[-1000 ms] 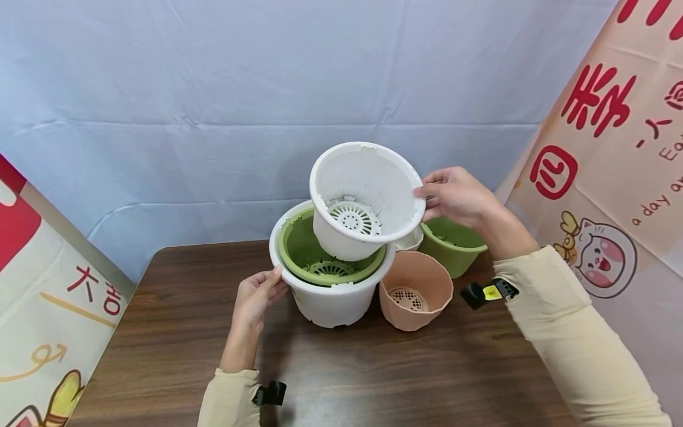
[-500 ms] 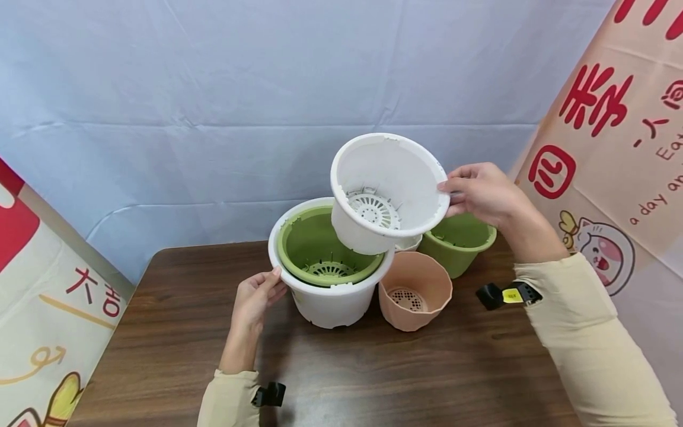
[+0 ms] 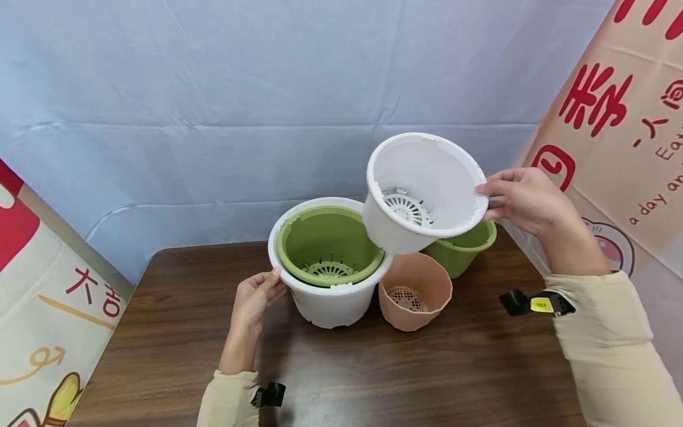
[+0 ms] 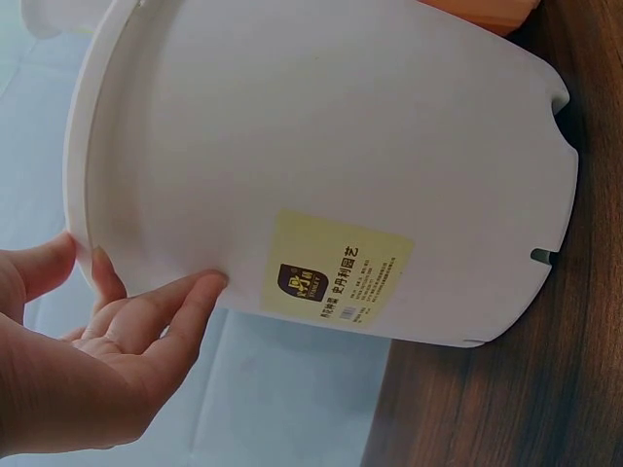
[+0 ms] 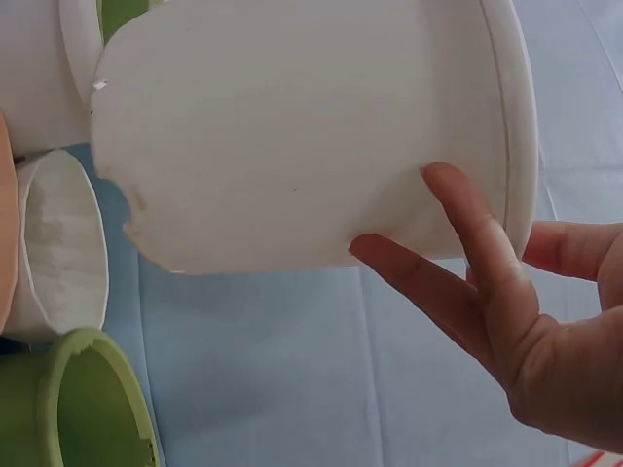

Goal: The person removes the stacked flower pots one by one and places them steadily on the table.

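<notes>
My right hand (image 3: 525, 198) pinches the rim of a white flowerpot (image 3: 443, 190) with a slotted bottom, held tilted in the air above the other pots. In the right wrist view its fingers lie along the outside wall of that pot. My left hand (image 3: 257, 296) grips the left rim of a larger white flowerpot (image 3: 331, 308) standing on the table. Inside this larger pot sits a green flowerpot (image 3: 299, 237) with a slotted bottom. The left wrist view shows a yellow label (image 4: 336, 269) on the larger pot's side, with the thumb over its rim.
A peach flowerpot (image 3: 411, 284) stands right of the larger white pot on the dark wooden table (image 3: 341, 373). Behind it is another green flowerpot (image 3: 453, 258). A small white pot (image 5: 63, 243) shows in the right wrist view. A pale blue cloth (image 3: 213, 118) hangs behind.
My right hand has carried the white flowerpot to the right, away from over the nested green pot. The left hand has stayed on the larger white pot's rim.
</notes>
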Demonstrator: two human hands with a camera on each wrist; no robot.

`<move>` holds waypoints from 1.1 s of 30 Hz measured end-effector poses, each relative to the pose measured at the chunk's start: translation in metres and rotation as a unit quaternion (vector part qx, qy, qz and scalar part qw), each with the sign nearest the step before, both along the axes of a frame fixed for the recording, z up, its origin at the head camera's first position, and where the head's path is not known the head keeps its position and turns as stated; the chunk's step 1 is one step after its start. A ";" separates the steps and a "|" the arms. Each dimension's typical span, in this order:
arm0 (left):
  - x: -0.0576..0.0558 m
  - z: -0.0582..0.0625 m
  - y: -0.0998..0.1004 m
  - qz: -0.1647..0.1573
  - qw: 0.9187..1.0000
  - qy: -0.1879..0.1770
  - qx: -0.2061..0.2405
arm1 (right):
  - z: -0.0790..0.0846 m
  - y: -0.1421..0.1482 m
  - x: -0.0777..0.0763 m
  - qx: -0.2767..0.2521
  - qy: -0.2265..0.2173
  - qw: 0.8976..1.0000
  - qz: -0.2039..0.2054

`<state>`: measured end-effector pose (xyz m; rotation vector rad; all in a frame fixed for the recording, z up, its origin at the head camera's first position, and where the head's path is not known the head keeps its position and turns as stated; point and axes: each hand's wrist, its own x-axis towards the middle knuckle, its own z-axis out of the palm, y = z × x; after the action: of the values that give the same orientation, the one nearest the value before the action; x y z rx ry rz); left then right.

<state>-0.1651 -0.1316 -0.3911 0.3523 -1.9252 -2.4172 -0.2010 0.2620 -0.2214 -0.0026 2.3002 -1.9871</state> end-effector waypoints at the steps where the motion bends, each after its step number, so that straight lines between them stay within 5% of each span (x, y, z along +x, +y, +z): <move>1: 0.000 0.000 0.000 0.000 1.000 0.000 0.000 | -0.001 0.003 0.001 0.002 0.001 1.000 -0.005; 17: 0.001 0.002 0.001 -0.006 1.000 0.000 0.001 | -0.013 0.056 0.021 -0.032 -0.036 0.998 -0.041; 30: 0.000 0.000 -0.001 -0.001 1.000 0.002 0.004 | -0.029 0.084 0.036 -0.008 -0.040 0.996 -0.078; 33: 0.000 -0.001 -0.001 -0.002 1.000 0.001 0.001 | -0.033 0.089 0.039 0.037 -0.039 0.996 -0.077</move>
<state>-0.1654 -0.1325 -0.3918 0.3478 -1.9244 -2.4206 -0.1617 0.3510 -0.2546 0.2621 2.3886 -1.9306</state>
